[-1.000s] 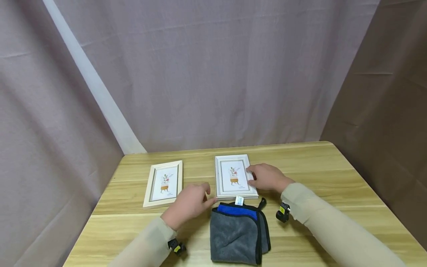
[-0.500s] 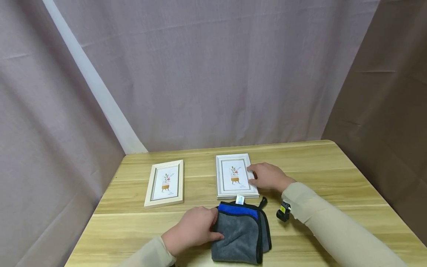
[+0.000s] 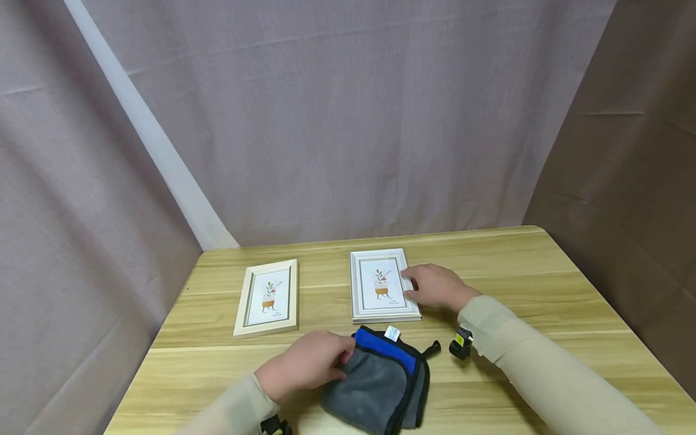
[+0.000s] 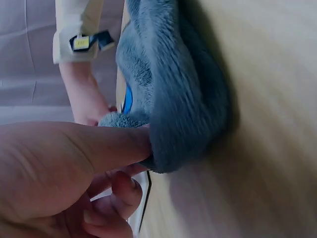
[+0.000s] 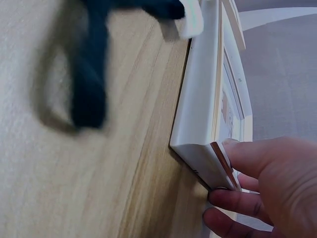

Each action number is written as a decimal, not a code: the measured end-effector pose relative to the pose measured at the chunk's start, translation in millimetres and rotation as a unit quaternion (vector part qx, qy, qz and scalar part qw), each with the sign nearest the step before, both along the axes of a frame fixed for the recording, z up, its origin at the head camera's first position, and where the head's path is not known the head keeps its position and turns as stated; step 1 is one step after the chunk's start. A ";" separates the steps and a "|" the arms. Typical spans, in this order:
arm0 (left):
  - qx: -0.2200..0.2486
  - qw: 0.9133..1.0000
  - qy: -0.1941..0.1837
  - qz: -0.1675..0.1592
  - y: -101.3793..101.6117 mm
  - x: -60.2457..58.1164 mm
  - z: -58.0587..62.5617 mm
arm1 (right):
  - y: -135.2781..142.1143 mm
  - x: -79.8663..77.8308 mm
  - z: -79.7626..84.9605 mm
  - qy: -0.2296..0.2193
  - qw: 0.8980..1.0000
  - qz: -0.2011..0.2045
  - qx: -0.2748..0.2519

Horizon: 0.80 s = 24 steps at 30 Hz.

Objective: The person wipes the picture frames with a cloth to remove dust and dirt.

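Observation:
My left hand (image 3: 310,361) pinches the left edge of a folded grey cloth (image 3: 365,386) with a blue inner face, black binding, a white tag and a black loop. In the left wrist view the thumb presses on the plush fabric (image 4: 178,99), and the cloth bulges up off the wood. My right hand (image 3: 439,287) grips the right side of a white picture frame (image 3: 354,290) with a potted-plant print. The right wrist view shows its thumb on the front of the frame (image 5: 198,84) and fingers along the side. The frame lies face up on the table.
A cream picture frame (image 3: 293,296) with a similar print lies face up on the left of the wooden table (image 3: 489,254). Grey curtains (image 3: 353,121) hang behind the table, and a brown one (image 3: 625,181) hangs at the right.
My left hand has come back from near the white frame's lower left corner to the cloth and grasped it. The cloth has shifted left and turned slightly. The right hand stays on the frame.

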State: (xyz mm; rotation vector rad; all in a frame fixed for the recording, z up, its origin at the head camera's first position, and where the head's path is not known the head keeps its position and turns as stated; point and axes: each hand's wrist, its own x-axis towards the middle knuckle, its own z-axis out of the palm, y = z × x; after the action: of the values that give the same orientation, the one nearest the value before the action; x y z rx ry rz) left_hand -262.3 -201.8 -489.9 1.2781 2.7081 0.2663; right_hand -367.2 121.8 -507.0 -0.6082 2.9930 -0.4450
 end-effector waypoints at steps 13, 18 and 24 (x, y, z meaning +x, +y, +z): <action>0.044 0.988 0.101 0.109 -8.6 -10.2 0.6 | -1.6 1.3 -0.7 0.000 1.000 -0.010 0.007; 0.027 0.984 0.079 0.160 5.9 1.1 -2.1 | -2.3 1.8 1.7 -0.003 1.000 -0.015 0.009; 0.027 0.985 0.100 0.139 15.5 5.8 -20.8 | -3.0 -0.1 1.4 -0.012 1.000 -0.015 0.013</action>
State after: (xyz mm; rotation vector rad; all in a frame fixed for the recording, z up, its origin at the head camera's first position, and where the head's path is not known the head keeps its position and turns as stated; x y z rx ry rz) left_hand -256.5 -186.3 -510.7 0.9846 3.0728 0.2543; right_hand -367.2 118.8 -505.6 -0.5530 2.9838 -0.4105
